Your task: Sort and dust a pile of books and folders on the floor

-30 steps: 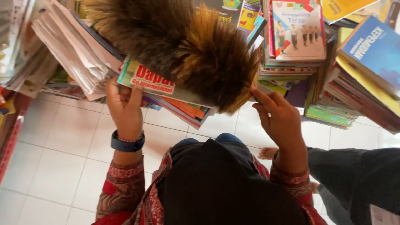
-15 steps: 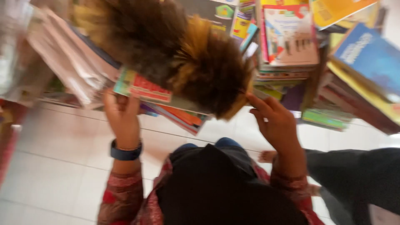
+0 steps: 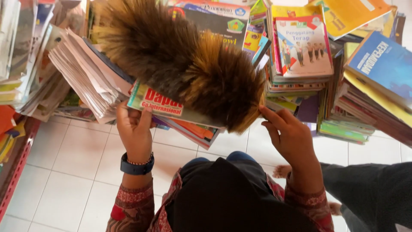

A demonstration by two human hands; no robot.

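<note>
My left hand [image 3: 134,132] grips the near edge of a slanted stack of books [image 3: 159,103]; the top one has a green and red cover. A bushy brown and gold feather duster [image 3: 184,64] lies across that stack. My right hand [image 3: 288,136] is closed at the duster's golden end, fingertips touching the feathers; the handle is hidden. A dark wristband sits on my left wrist. My dark head covering and red patterned sleeves fill the bottom of the view.
Tall piles of books [image 3: 302,47] crowd the top and right, with a fanned bundle of papers [image 3: 88,75] on the left. A red shelf edge [image 3: 17,160] runs along the left. Another person's bare foot [image 3: 282,171] and dark trouser leg [image 3: 369,189] stand on the white tiled floor.
The view has shifted, so the books, the duster and both hands sit a little lower in the frame. Both hands keep the same hold.
</note>
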